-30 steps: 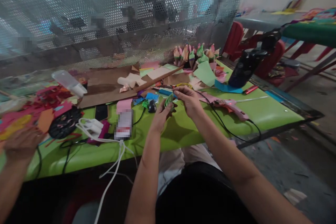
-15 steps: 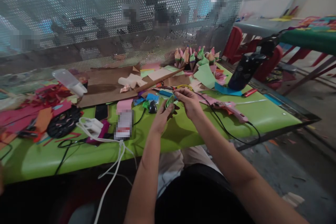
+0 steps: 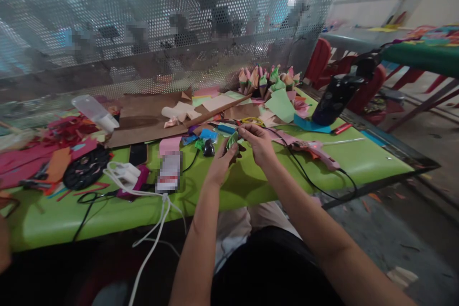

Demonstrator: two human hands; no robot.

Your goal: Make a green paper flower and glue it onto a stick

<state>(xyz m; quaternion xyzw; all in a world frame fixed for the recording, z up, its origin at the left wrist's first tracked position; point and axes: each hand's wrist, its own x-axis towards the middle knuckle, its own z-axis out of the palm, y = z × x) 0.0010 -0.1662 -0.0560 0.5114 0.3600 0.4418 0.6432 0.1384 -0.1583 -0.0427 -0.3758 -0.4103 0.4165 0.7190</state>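
Observation:
Between the fingers of my left hand [image 3: 224,160] is a small green paper piece with folded ridges [image 3: 232,140]. My right hand [image 3: 258,141] is beside it, thumb and fingertips pinched together near the piece's upper end; what they pinch, if anything, is too small to make out. Just beyond my hands lies a blue stick-like object [image 3: 226,128]. A pink glue gun [image 3: 317,150] with a clear stick in it rests to the right of my right hand. Small blue and black plastic-wrapped bits [image 3: 208,146] lie left of my left hand.
Several paper cones with swirled tops [image 3: 268,79] stand at the back by a perforated metal panel [image 3: 143,48]. A dark tumbler [image 3: 335,98] is at right. A phone [image 3: 168,172], white cables [image 3: 167,205] and a black round tray [image 3: 88,168] occupy the left. Another person's arm [image 3: 4,244] shows at the left edge.
My hands stay almost in place, with only slight finger movement around the green paper. The other person's arm at the left edge has come further into view.

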